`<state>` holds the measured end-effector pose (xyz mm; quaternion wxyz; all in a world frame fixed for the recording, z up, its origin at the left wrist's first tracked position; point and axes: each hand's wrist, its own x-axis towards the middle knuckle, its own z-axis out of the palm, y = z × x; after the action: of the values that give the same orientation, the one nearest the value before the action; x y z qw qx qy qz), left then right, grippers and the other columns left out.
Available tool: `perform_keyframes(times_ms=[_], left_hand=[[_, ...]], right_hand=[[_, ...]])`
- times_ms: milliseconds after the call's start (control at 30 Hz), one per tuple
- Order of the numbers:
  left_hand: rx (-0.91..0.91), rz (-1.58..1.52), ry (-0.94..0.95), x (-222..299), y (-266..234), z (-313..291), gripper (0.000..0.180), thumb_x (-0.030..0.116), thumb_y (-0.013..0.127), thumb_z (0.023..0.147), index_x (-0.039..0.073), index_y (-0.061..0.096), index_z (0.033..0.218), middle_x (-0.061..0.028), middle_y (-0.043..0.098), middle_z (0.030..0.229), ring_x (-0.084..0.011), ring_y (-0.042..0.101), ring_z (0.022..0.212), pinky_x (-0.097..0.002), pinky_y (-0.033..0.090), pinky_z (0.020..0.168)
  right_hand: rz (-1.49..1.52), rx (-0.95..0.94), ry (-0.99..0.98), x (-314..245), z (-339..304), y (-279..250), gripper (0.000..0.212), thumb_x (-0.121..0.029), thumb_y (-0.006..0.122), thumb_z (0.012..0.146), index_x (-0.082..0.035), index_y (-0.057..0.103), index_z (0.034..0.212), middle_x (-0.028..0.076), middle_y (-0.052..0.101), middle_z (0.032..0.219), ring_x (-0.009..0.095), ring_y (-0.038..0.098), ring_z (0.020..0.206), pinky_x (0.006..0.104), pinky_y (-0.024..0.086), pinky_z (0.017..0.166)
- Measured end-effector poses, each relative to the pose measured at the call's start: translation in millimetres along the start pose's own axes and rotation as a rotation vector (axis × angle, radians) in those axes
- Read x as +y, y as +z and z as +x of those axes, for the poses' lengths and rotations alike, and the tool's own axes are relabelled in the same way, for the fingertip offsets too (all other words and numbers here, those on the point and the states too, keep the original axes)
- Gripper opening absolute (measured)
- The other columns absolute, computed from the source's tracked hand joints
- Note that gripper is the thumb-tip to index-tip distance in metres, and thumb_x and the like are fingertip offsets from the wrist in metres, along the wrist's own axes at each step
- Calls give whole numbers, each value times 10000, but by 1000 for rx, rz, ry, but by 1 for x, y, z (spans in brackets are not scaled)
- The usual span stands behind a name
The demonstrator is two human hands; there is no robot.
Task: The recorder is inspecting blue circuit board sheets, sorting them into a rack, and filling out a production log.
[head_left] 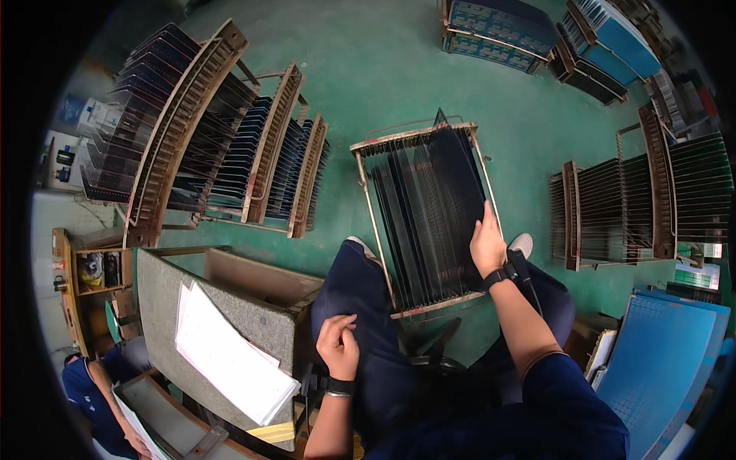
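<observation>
Between the person's 2 dark-blue trouser legs (354,295), on the green floor (368,84), stands a rusty metal slotted rack (374,226) filled with thin dark panels (405,230). Among them, 1 large black panel (460,176) sits askew, its pointed corner rising past the top rail. The bare right hand (488,247) lies at the rack's right side, fingers extended beside that panel; whether it grips panel or frame, I cannot tell. The bare left hand (337,345) hangs near the left thigh, fingers loosely bent and empty. Left of it, white paper sheets (230,356) lie on a speckled grey bench (159,295).
</observation>
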<state>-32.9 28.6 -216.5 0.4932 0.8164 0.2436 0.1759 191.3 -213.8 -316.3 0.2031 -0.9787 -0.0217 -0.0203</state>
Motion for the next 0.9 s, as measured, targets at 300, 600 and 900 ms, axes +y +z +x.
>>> perform_keyframes(times_ms=[300, 600, 900], left_hand=[[-4, 55, -2, 1, -1, -5, 264, -145, 476, 718, 2, 655, 845, -122, 636, 798, -197, 613, 652, -267, 479, 597], [-36, 75, 47, 4, 6, 3, 255, -142, 482, 709, -1, 654, 834, -126, 634, 785, -203, 617, 651, -272, 486, 609], [-41, 91, 82, 6, 6, -1, 279, -151, 475, 686, 8, 659, 823, -120, 633, 770, -203, 613, 642, -274, 489, 610]], right_hand=[[253, -58, -10, -2, -22, -18, 373, -17, 407, 904, -42, 437, 1274, 289, 608, 877, 438, 591, 822, 499, 466, 697], [158, -173, -15, 14, -11, -7, 366, -26, 409, 911, -26, 378, 1276, 285, 604, 793, 452, 590, 736, 504, 469, 613], [299, -174, -99, 37, -12, 57, 413, 0, 398, 903, -64, 356, 1309, 303, 591, 936, 462, 576, 863, 517, 460, 717]])
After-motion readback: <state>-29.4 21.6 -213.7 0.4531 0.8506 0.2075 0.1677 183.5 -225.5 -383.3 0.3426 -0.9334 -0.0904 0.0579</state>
